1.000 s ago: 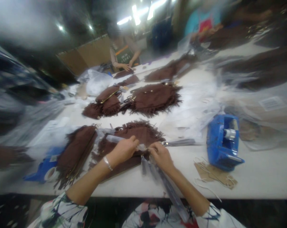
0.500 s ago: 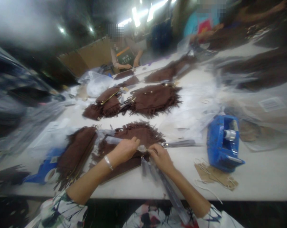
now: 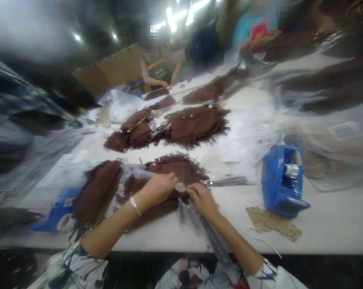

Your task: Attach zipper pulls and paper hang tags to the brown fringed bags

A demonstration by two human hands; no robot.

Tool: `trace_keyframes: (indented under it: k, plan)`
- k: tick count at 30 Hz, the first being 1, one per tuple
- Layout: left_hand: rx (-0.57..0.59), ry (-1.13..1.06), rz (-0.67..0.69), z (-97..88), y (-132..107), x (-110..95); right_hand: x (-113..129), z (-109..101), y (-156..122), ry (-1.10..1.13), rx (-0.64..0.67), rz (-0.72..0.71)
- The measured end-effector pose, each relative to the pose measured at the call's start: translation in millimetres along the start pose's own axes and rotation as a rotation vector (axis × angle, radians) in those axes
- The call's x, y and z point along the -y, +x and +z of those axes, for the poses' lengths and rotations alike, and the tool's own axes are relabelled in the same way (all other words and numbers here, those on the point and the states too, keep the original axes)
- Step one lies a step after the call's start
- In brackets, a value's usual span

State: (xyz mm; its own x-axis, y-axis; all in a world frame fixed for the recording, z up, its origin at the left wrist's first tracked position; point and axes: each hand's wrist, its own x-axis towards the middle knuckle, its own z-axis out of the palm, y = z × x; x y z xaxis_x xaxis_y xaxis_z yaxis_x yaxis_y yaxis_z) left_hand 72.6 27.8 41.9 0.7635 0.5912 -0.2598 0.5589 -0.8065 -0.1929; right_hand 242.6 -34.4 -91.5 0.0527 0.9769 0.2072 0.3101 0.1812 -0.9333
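A brown fringed bag (image 3: 157, 210) lies flat on the table in front of me. Over its middle, my left hand (image 3: 160, 188) has its fingers pinched together at a small pale, shiny piece (image 3: 180, 187), perhaps clear film or tape. My right hand (image 3: 201, 197) pinches at the other side of that piece, close to the bag's edge. What exactly sits between the fingertips is too small and blurred to name. A strap wrapped in clear plastic (image 3: 219, 245) runs from under my right hand over the table's front edge. Another wrapped strap end (image 3: 229, 182) points right.
A blue tape dispenser (image 3: 282, 180) stands at right, with brown tags on white strings (image 3: 273, 222) before it. Left are another fringed bag (image 3: 98, 190) and a second blue dispenser (image 3: 56, 212). More bags (image 3: 196, 124) and plastic sheets lie beyond. Two people (image 3: 159, 72) work across the table.
Both hands stay at nearly the same spot over the bag, with only slight shifts of the left hand and wrist. The bag and the straps look unmoved.
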Motion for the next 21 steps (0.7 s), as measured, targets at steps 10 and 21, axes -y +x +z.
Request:
trace_keyframes:
  k: [10, 21]
  plan:
    - [0.009, 0.026, -0.044, 13.3, -5.7, -0.6, -1.5, -3.0, -6.3, 0.003, 0.02, 0.011]
    - [0.012, -0.015, -0.136, 33.9, -14.0, -5.1, 4.2, -6.3, -4.3, -0.058, -0.025, 0.0]
